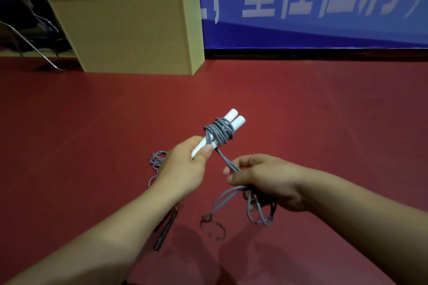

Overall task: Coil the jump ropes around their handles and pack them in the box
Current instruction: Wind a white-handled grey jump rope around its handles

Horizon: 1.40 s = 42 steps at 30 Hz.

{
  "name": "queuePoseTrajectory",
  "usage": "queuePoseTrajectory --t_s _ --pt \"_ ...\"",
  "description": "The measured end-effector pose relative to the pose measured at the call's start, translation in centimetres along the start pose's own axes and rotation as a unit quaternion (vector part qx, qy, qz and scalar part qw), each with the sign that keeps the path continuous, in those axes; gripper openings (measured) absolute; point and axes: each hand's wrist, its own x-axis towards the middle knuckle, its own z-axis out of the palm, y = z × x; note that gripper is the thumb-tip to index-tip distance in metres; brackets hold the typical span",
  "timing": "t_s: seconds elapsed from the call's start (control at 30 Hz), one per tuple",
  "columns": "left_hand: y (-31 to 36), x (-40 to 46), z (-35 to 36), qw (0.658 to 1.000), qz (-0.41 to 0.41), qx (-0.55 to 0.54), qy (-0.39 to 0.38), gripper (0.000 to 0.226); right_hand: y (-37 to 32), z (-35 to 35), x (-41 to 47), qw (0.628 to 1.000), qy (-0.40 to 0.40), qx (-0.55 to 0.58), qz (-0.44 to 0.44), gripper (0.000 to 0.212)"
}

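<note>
The left hand (185, 164) grips the two white plastic handles (231, 120), thumb and curled fingers (207, 148) wrapped round their lower ends, grey cord (218, 133) coiled just above. Right of the handles, the right hand (266, 180) pinches the loose cord in curled fingers, loops hanging below over the red floor (324, 111).

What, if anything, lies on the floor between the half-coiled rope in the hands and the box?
Nothing visible. The left hand holds the white handles, the right hand the loose grey rope. Bare red floor runs to the box.
</note>
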Motion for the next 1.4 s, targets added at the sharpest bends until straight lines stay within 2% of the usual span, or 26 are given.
queuePoseTrajectory --t_s 0.13,0.2,0.3,0.4,0.5,0.6,0.73,0.8,0.9,1.03,1.1,1.23,1.4 --pt "-0.5 0.6 -0.8 0.997 -0.032 0.056 0.031 0.010 -0.2 0.0 -0.2 1.000 0.020 -0.024 -0.003 0.022" --pt "-0.9 0.8 -1.1 0.995 -0.058 0.074 0.033 0.013 -0.2 0.1 -0.2 0.998 0.034 -0.035 -0.026 0.018" --pt "-0.8 0.7 -1.2 0.994 -0.090 0.051 0.019 0.022 0.0 0.2 -0.2 0.994 0.066 -0.043 -0.070 0.010" --pt "-0.7 0.7 -1.0 0.995 -0.097 0.019 0.016 0.029 0.1 0.2 -0.1 0.992 0.080 -0.010 -0.100 0.023" --pt "-0.4 0.9 -0.4 0.996 -0.089 0.025 -0.002 0.026 0.0 0.1 -0.4 0.990 0.062 0.007 -0.126 0.029" --pt "0.0 0.8 -0.1 0.993 -0.088 0.055 -0.052 0.018 -0.4 0.1 -0.9 0.986 0.059 -0.013 -0.157 0.026" --pt "0.5 0.4 -0.2 0.985 -0.054 0.130 -0.100 0.020 -0.5 -0.8 -1.1 0.967 0.097 -0.123 -0.200 0.018" --pt "0.5 0.3 -0.4 0.979 -0.042 0.152 -0.132 0.020 -0.5 -1.5 -0.8 0.939 0.112 -0.233 -0.225 0.018" --pt "0.4 -0.1 -0.3 0.951 -0.007 0.207 -0.228 0.019 -0.3 -2.2 -0.4 0.873 0.129 -0.396 -0.253 0.016" --pt "0.5 -0.6 -0.2 0.917 0.041 0.224 -0.328 0.017 -0.1 -2.8 0.0 0.827 0.149 -0.471 -0.266 0.018" --pt "0.6 -0.8 -0.1 0.907 0.059 0.220 -0.353 0.014 0.0 -3.5 0.1 0.833 0.169 -0.466 -0.244 0.022" --pt "0.8 -0.7 -0.3 0.909 0.073 0.204 -0.356 0.005 0.3 -4.8 0.8 0.844 0.188 -0.464 -0.190 0.027" --pt "1.4 -0.8 -0.7 0.902 0.097 0.181 -0.381 0.004 0.3 -5.2 1.2 0.846 0.183 -0.465 -0.187 0.030"
